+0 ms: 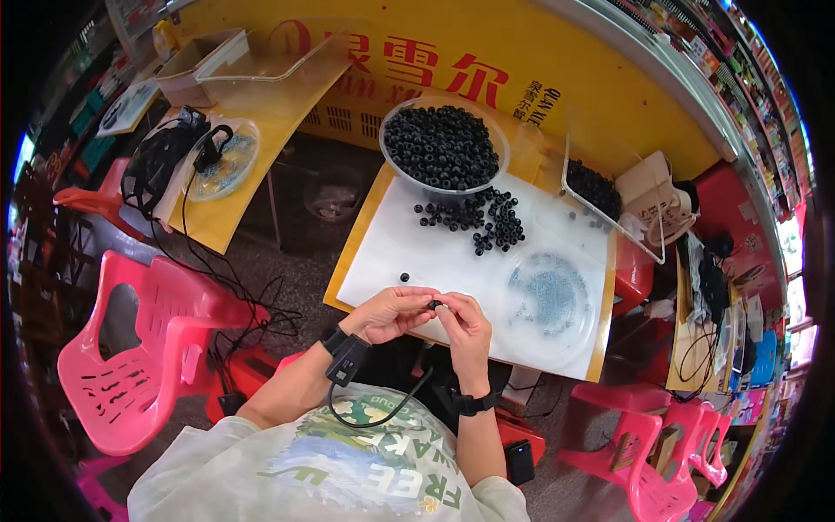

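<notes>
My left hand (402, 316) is closed in a pinch around a small black bead-like piece (433, 304), just above the near edge of the white board. From the other side my right hand (466, 329) pinches at the same piece; whether it also holds something smaller cannot be made out. One loose black piece (404, 277) lies beyond my left hand. A clear bowl (388, 161) heaped with similar round black pieces stands at the far side, and a pile of them (497, 228) has spread in front of it. To my right sits a clear round dish (515, 326) with tiny pale blue pieces.
A white board (370, 252) covers the yellow table. A clear tray (645, 246) of black pieces leans at the right. On the left, another yellow table (211, 228) carries a dish and black cables. Pink chairs (122, 383) stand on both sides, and a yellow wall rises behind.
</notes>
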`<state>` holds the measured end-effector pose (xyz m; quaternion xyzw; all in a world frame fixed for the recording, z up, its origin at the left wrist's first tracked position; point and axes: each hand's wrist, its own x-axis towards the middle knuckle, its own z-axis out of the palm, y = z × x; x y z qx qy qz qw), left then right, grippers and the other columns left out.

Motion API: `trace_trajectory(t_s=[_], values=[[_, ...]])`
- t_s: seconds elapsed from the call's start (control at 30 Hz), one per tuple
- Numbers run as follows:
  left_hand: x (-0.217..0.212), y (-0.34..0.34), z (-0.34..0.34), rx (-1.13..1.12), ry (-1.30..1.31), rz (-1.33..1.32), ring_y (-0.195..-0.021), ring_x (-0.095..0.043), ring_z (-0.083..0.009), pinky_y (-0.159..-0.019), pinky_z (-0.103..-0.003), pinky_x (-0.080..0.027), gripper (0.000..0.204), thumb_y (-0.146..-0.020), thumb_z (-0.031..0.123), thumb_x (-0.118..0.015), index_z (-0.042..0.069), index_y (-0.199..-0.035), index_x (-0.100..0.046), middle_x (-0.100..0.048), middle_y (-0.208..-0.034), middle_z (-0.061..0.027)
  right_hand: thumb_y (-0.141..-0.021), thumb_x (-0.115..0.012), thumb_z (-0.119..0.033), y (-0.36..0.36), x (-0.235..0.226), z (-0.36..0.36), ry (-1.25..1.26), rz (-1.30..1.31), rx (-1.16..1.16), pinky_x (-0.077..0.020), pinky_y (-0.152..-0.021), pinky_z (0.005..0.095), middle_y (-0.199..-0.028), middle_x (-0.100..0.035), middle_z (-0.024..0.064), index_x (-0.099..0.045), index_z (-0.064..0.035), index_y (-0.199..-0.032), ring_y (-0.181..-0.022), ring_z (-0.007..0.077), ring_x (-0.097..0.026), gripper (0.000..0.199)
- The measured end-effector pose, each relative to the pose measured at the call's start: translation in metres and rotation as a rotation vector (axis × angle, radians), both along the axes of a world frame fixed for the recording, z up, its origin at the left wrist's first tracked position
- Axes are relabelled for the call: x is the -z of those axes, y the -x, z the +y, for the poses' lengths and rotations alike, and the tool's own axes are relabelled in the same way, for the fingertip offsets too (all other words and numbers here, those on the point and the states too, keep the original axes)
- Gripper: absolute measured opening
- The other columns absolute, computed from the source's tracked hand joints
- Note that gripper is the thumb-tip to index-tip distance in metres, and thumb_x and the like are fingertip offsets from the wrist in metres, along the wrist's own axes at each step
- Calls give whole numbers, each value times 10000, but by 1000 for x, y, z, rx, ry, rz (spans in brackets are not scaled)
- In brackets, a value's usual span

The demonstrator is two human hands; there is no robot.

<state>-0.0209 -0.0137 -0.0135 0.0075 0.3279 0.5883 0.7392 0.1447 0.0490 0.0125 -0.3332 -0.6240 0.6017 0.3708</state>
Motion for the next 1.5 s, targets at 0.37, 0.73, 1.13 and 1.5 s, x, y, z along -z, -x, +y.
trace_trajectory(t_s=[0.37, 0.73, 1.13, 1.5], values=[[10, -9, -3, -35, -40, 144, -958, -661, -149, -887, -267, -565, 170, -922, 51, -661, 20, -1089, -653, -668, -1046, -69, -837, -720, -35, -4, -16, -5, -355, -291, 74, -516, -677, 266, -937, -672, 90, -724, -35, -1025, -729, 168, -646, 187], [8, 0, -1, 73, -23, 142, -942, -688, -170, -848, -259, -578, 143, -907, 32, -671, 24, -1049, -664, -687, -1026, -67, -864, -679, -15, -10, -10, -3, -112, -128, 115, -502, -679, 245, -892, -697, 94, -713, -4, -1019, -748, 137, -640, 158], [7, 4, -2, 1, -16, 45, -947, -674, -171, -862, -255, -569, 204, -917, 27, -655, 23, -1119, -635, -668, -1039, -78, -854, -673, -65, -51, 4, 40, -526, -507, 271, -508, -685, 347, -902, -679, 160, -699, -3, -996, -742, 270, -648, 156], [7, 4, 0, 13, -26, 28, -962, -671, -180, -869, -264, -573, 209, -914, 29, -660, 14, -1119, -626, -661, -1031, -82, -836, -671, -97, -102, 15, 116, -603, -921, 148, -502, -727, 431, -864, -668, 198, -701, 2, -936, -798, 366, -639, 144]])
